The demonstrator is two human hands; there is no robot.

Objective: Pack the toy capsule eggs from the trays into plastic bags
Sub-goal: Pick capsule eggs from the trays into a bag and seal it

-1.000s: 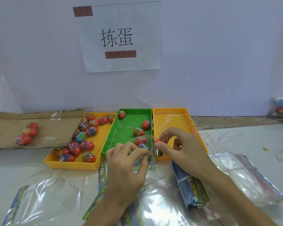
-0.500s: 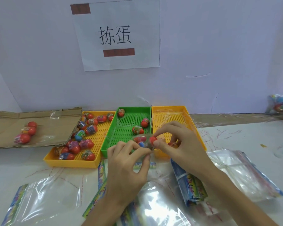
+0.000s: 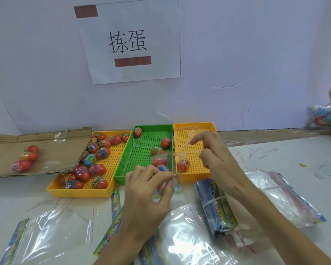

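Toy capsule eggs [image 3: 182, 165] of red plastic with bright printed bands sit inside the clear plastic bag [image 3: 168, 155] that my left hand [image 3: 147, 190] pinches by its near edge, thumb and forefinger curled on the film, over the front right corner of the green perforated plastic tray [image 3: 139, 159]. One egg lies low in the bag's right end, and at least two more show through the film beside it. My right hand [image 3: 214, 157], just right of the green tray, has its forefinger stretched out and the others loosely bent; whether it grips the bag's far edge I cannot tell. Three loose eggs sit toward the back of the green tray. The yellow perforated plastic tray [image 3: 80, 192] touching its left side holds well over a dozen, while the second yellow tray [image 3: 195, 124] on its right seems to hold none loose. Farther left, one filled bag [image 3: 25, 157] rests on flattened brown cardboard [image 3: 52, 144]. Flat empty bags [image 3: 52, 232] lie in front of the green tray. I judge the packing far from done: most eggs wait.
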